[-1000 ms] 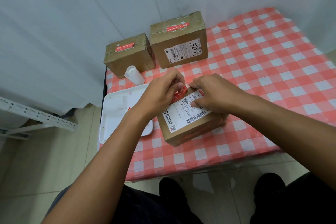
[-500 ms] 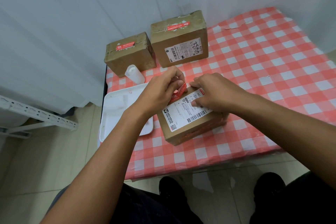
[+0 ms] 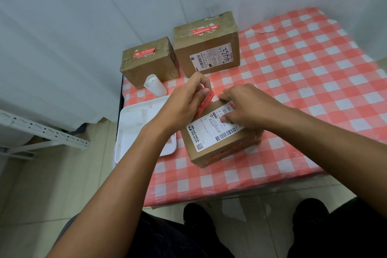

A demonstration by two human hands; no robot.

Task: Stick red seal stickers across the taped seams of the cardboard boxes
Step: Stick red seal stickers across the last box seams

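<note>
A cardboard box (image 3: pixel 217 148) with a white shipping label lies near the table's front edge. My left hand (image 3: pixel 186 100) pinches a red seal sticker (image 3: pixel 206 103) at the box's far left corner, the strip slanting down onto the box top. My right hand (image 3: pixel 245 104) rests on the box top, fingers curled down onto the label and far edge. Two more boxes stand at the back: a small one (image 3: pixel 149 63) and a larger one (image 3: pixel 207 48), each with a red sticker across its top seam.
A white tray (image 3: pixel 134 123) lies left of the near box, overhanging the table's left edge. A small white bottle (image 3: pixel 155 86) stands before the small box. The red checked tablecloth (image 3: pixel 303 73) stretches to the right. White curtains hang behind.
The left hand has lifted the sticker's free end slightly up and away; the right hand stays pressed on the box.
</note>
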